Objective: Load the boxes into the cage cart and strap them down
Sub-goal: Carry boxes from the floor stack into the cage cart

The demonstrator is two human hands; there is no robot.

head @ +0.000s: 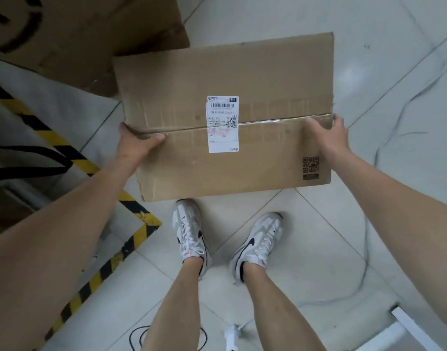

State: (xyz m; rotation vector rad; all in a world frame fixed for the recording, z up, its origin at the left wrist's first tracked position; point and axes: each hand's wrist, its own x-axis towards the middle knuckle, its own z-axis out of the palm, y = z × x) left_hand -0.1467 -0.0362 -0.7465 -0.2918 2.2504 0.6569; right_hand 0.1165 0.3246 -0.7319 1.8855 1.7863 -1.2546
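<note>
We are gripping a cardboard box from both sides, top face up toward the camera. Our left hand is clamping the box's left edge, thumb lying flat on the top face along the tape seam, the other fingers wrapping down the side and out of sight. Our right hand is clamping the right edge the same way, thumb on top near the seam, fingers curling over the far side. Whether the box is resting on the floor or hanging clear of it, we cannot tell.

A white shipping label is sitting across the clear tape seam near the middle of the top face. A printed QR mark is showing at the box's near right corner.

The box is sitting over the pale tiled floor, just ahead of our two white sneakers, its near edge covering the left toe. A second, larger cardboard box is lying at the far left, its corner tucking behind our box. Yellow-black hazard tape is running along the floor at the left. A thin grey cable is trailing across the tiles at the right. The cage cart is not showing in this view.
</note>
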